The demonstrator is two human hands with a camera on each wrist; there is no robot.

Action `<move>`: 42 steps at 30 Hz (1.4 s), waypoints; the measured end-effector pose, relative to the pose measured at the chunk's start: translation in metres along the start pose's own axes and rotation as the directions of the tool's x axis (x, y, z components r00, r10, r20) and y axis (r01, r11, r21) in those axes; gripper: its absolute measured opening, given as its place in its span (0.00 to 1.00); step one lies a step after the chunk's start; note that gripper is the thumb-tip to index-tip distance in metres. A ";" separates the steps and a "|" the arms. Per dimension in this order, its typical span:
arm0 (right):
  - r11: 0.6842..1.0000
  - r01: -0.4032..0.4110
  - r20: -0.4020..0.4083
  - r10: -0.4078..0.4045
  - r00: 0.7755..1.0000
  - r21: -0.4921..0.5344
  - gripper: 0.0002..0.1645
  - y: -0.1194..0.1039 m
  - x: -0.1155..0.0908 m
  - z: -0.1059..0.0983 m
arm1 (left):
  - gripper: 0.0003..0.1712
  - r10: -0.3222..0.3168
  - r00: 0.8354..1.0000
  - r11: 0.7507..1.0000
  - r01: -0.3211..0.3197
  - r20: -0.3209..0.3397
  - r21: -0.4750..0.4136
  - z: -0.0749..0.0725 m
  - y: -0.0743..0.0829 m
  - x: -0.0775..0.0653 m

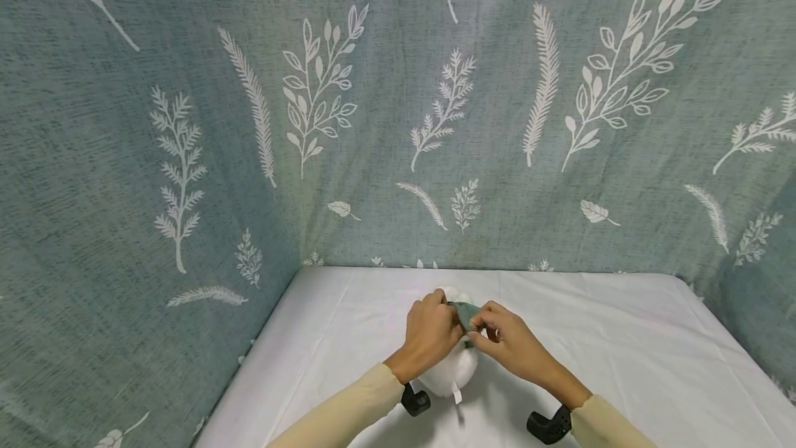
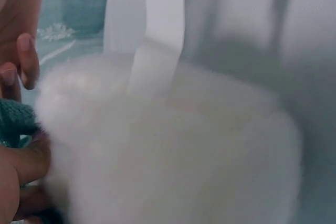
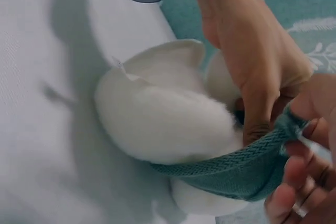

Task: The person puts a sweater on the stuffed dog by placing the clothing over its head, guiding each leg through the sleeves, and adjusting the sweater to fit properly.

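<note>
A teal leaf-print fabric curtain is backing the white cloth-covered table; left hand and right hand are pinching a green knitted band against a white fluffy plush toy; I'm favouring even tension, judging the knit stretchy.

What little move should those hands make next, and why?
Perhaps the right hand should gently draw the green knit cloth closer to the white plush toy. Its fingers pinch a gathered bit of that cloth, which runs along the toy but stands away from it near them. The left hand is at the cloth too.
</note>
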State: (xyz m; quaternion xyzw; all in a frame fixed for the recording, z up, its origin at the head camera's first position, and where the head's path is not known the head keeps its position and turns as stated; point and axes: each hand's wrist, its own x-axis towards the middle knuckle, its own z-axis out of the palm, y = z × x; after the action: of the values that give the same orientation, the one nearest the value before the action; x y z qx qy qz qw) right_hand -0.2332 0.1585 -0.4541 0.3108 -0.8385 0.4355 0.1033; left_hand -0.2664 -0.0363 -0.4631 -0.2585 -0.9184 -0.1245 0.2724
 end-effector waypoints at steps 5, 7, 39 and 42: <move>0.972 -0.232 -0.036 0.233 0.972 0.046 0.10 0.005 -0.002 -0.006 | 0.13 -0.034 0.999 0.990 0.036 0.015 -0.137 -0.003 -0.003 -0.005; 0.934 -0.339 -0.061 0.347 0.936 0.109 0.14 0.008 -0.004 -0.011 | 0.19 -0.066 0.998 0.981 0.070 0.024 -0.180 -0.004 -0.005 -0.007; 0.952 -0.301 0.048 0.303 0.952 -0.054 0.25 0.030 0.004 -0.018 | 0.17 0.164 0.935 0.943 -0.054 0.316 -0.328 -0.019 -0.023 0.012; 0.959 -0.274 0.060 0.279 0.959 -0.070 0.24 0.030 0.004 -0.018 | 0.15 0.156 0.940 0.946 -0.054 0.303 -0.320 -0.016 -0.021 0.013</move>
State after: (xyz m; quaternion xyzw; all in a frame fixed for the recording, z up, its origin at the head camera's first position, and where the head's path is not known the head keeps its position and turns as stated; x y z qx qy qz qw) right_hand -0.2563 0.1842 -0.4611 0.2021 -0.8897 0.4088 0.0219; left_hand -0.2804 -0.0542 -0.4448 -0.3640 -0.9046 -0.2066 0.0806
